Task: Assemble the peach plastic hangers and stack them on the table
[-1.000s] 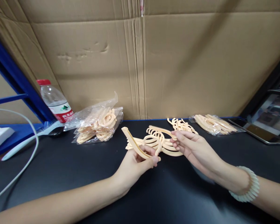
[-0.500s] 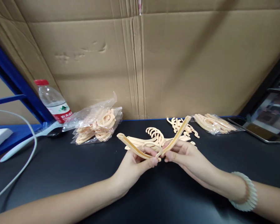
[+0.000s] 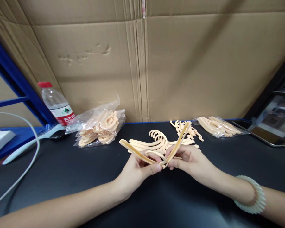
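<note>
Between both hands is a small cream plastic hanger (image 3: pixel 179 144), its two arms angled up in a V and its hook lying toward the left. My left hand (image 3: pixel 140 164) pinches the left arm and the hook's base between thumb and fingers. Closed on the right arm near the centre joint is my right hand (image 3: pixel 187 158). Whether the pieces are fully joined there, I cannot tell. Just behind, a row of matching hangers (image 3: pixel 142 144) lies on the black table with their hooks overlapping.
Loose cream hooks (image 3: pixel 182 128) lie farther back. A plastic bag of hanger parts (image 3: pixel 99 128) and a water bottle (image 3: pixel 59 107) stand at the left, near a white cable (image 3: pixel 35 155). Another bag (image 3: pixel 216 126) and a phone (image 3: pixel 263 133) lie at the right.
The hanger's right arm has tilted more upright and shifted slightly left. Its centre joint sits a little lower, and both hands keep their hold.
</note>
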Motion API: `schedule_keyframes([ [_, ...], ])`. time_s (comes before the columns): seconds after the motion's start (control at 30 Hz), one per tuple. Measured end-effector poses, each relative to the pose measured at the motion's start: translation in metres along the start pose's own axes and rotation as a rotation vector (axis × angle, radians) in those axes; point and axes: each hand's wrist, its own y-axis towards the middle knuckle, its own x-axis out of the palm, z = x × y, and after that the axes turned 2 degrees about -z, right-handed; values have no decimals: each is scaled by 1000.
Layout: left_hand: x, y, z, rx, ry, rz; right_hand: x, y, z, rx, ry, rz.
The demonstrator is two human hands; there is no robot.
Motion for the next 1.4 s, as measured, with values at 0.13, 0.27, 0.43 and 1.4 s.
schedule_keyframes([
  [0.13, 2, 1, 2, 20, -20, -19, 2, -1, 3, 10, 6, -2],
  [0.27, 5, 0, 3, 16, -79, -7, 9, -4, 10, 59, 31, -11],
  [0.43, 3, 0, 0, -5, -121, 46, 12, -2, 13, 8, 69, 32],
  [1.4, 1, -1, 1, -24, -133, -19, 10, -8, 3, 117, 85, -13],
])
